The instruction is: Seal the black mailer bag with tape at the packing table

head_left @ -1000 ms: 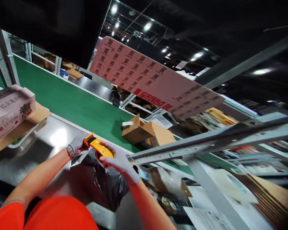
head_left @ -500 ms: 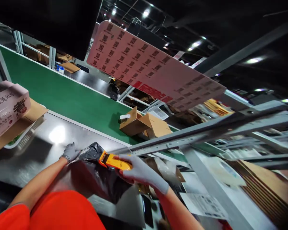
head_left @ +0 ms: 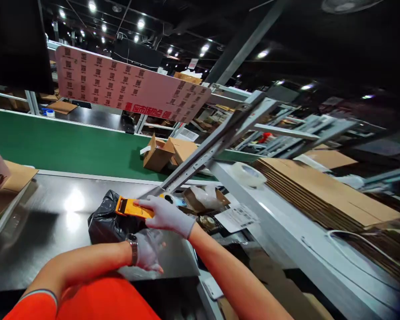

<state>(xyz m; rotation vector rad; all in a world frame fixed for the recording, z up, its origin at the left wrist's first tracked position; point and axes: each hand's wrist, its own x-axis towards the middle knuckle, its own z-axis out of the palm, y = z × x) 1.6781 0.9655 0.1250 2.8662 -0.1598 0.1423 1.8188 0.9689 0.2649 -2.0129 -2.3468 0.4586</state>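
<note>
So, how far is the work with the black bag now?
Done: the black bag lies on the steel table, bunched shut. In hand: the right hand holds the orange tape dispenser on it; the left hand steadies its near side. Left: it sits short of the green conveyor.

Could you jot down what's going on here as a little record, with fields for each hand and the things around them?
Right hand: gloved, grips an orange tape dispenser held over the black bag
Left hand: gloved, rests at the near side of the black bag
Surface: shiny metal table
Behind: green conveyor belt carrying an open cardboard box
Right side: stack of flat cardboard, roll of clear tape
</note>
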